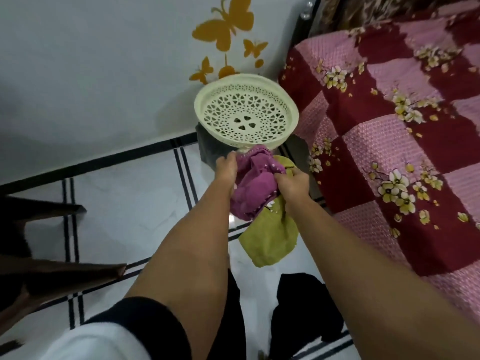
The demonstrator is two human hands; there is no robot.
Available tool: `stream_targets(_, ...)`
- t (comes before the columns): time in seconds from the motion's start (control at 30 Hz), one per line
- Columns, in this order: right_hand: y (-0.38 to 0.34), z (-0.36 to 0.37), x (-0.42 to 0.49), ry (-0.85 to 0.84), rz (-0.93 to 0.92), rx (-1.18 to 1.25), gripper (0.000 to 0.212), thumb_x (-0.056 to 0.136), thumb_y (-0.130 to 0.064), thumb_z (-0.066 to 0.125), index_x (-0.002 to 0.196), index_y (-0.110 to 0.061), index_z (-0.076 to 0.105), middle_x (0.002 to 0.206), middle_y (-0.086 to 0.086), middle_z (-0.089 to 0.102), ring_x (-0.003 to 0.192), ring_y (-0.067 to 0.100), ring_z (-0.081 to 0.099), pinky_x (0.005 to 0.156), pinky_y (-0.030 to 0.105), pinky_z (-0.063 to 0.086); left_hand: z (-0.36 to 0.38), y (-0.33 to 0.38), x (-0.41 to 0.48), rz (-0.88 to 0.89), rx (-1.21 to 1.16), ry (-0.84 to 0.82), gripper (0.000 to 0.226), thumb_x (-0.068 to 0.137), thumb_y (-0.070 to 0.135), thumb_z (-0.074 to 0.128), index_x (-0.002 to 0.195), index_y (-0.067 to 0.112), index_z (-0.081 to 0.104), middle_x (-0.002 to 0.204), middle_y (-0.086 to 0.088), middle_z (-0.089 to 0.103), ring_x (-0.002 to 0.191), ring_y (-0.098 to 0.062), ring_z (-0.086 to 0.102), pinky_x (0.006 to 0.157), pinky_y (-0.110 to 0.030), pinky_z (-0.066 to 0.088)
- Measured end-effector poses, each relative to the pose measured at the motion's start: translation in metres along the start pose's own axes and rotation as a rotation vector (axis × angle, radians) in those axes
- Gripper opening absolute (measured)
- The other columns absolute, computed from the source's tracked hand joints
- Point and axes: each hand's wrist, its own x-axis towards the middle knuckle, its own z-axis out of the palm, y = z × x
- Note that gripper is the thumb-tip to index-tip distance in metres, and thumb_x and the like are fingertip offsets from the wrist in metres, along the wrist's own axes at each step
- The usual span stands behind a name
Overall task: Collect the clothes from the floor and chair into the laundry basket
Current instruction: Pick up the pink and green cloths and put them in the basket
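A cream perforated basket lid (246, 114) is tilted up over the dark grey laundry basket (207, 149), which stands in the corner between wall and bed. My left hand (226, 167) is at the lid's lower rim, fingers curled on it, pressed against a purple garment (253, 188). My right hand (292, 184) grips the bunched purple garment together with an olive-green cloth (270, 237) that hangs below it. Both clothes are held in the air just in front of the basket's opening, which the lid and clothes mostly hide.
A bed with a pink and maroon flowered quilt (389, 141) fills the right side. Dark wooden chair parts (52, 276) stick in from the left. A white wall with yellow butterfly stickers (223, 27) is behind the basket. White floor tiles (130, 193) with black lines lie below.
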Motion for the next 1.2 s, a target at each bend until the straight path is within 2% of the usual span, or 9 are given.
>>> stream_targets(0.1,-0.001,0.020,0.042,0.007,0.049,0.000,0.007,0.080,-0.006,0.060,0.078,-0.013,0.061,0.090,0.014,0.067,0.094,0.035,0.065,0.087,0.047,0.055,0.016,0.005,0.077,-0.070,-0.026,0.047,0.072,0.081,0.044,0.045,0.142,0.009,0.033,0.139,-0.015,0.049,0.121,-0.036,0.052,0.101,-0.051,0.044)
stream_targets(0.3,0.008,0.041,0.100,0.041,0.102,-0.013,0.009,0.079,-0.010,0.059,0.073,-0.016,0.060,0.074,0.006,0.059,0.079,0.028,0.059,0.077,0.045,0.054,0.039,0.025,0.154,-0.117,-0.199,0.156,0.047,0.095,0.025,0.046,0.136,0.007,0.034,0.126,-0.015,0.053,0.109,-0.030,0.056,0.093,-0.038,0.048)
stream_targets(0.57,0.001,0.034,0.105,0.065,0.121,-0.022,0.028,0.086,-0.002,0.056,0.114,0.003,0.057,0.079,0.008,0.060,0.093,0.036,0.062,0.091,0.053,0.052,0.033,0.033,0.191,-0.158,-0.300,0.217,0.029,0.093,-0.006,0.040,0.116,0.007,0.050,0.092,-0.012,0.059,0.066,-0.023,0.055,0.060,-0.039,0.054)
stream_targets(0.67,-0.011,0.036,0.100,0.070,0.105,-0.030,0.014,0.084,-0.003,0.059,0.097,-0.007,0.062,0.076,0.006,0.060,0.088,0.034,0.063,0.087,0.049,0.055,0.020,0.034,0.181,-0.122,-0.350,0.290,0.029,0.090,-0.006,0.046,0.117,0.003,0.052,0.106,-0.013,0.063,0.079,-0.028,0.063,0.072,-0.044,0.059)
stream_targets(0.73,-0.018,0.037,0.095,0.053,0.100,-0.042,0.010,0.082,-0.003,0.060,0.084,-0.012,0.061,0.077,0.007,0.062,0.085,0.032,0.062,0.081,0.042,0.055,0.003,0.021,0.166,-0.090,-0.398,0.332,0.037,0.090,-0.003,0.051,0.126,0.005,0.054,0.115,-0.011,0.064,0.084,-0.027,0.065,0.064,-0.039,0.061)
stream_targets(0.9,-0.029,0.056,0.085,-0.060,0.063,-0.080,0.009,0.083,-0.006,0.061,0.086,-0.015,0.061,0.090,0.012,0.064,0.085,0.027,0.060,0.085,0.040,0.053,-0.051,-0.023,0.125,-0.060,-0.647,0.457,0.047,0.090,-0.008,0.052,0.135,0.005,0.047,0.132,-0.016,0.055,0.108,-0.031,0.061,0.089,-0.046,0.054)
stream_targets(1.0,-0.019,0.078,0.080,-0.107,0.061,-0.095,0.010,0.081,-0.007,0.060,0.081,-0.017,0.062,0.095,0.016,0.069,0.093,0.033,0.065,0.087,0.046,0.055,-0.075,-0.036,0.117,-0.062,-0.812,0.556,0.049,0.090,-0.009,0.050,0.136,0.007,0.044,0.133,-0.017,0.054,0.099,-0.029,0.060,0.090,-0.046,0.054)
stream_targets(1.1,-0.006,0.104,0.082,-0.146,0.067,-0.125,0.008,0.082,-0.009,0.060,0.087,-0.015,0.062,0.098,0.016,0.068,0.094,0.034,0.064,0.088,0.046,0.055,-0.090,-0.046,0.122,-0.050,-0.919,0.625,0.049,0.090,-0.009,0.048,0.136,0.008,0.043,0.120,-0.013,0.059,0.079,-0.023,0.062,0.068,-0.035,0.058)
stream_targets(1.2,0.011,0.131,0.089,-0.207,0.081,-0.139,0.011,0.085,-0.012,0.060,0.095,-0.011,0.063,0.099,0.014,0.066,0.091,0.029,0.062,0.088,0.041,0.054,-0.104,-0.061,0.139,-0.032,-1.018,0.698,0.051,0.089,-0.012,0.047,0.136,0.005,0.042,0.132,-0.019,0.052,0.092,-0.029,0.060,0.081,-0.041,0.056)
